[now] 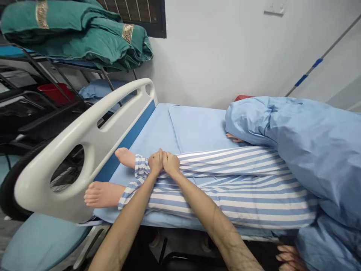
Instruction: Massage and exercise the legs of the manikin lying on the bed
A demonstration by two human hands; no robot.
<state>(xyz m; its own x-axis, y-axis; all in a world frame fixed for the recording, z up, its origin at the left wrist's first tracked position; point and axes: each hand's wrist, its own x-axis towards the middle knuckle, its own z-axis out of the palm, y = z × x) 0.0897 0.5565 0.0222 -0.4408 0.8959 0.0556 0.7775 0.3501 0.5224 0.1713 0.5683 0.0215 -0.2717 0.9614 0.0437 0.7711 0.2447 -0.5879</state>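
A figure in blue-and-white striped trousers (225,188) lies on a hospital bed, bare feet (103,194) toward the white footboard (76,150). My left hand (155,162) and my right hand (170,162) sit side by side on the far trouser leg, near its bunched cuff (141,167). Both hands have their fingers closed, gripping the striped cloth. A light blue duvet (304,139) covers the figure's upper part at the right. A hand of the figure (235,138) peeks out under the duvet's edge.
The bed has a light blue sheet (194,126) and stands against a white wall. Folded green blankets (81,34) lie on a rack at the upper left, above a red bin (55,92). A pole with blue bands (313,67) leans at the right.
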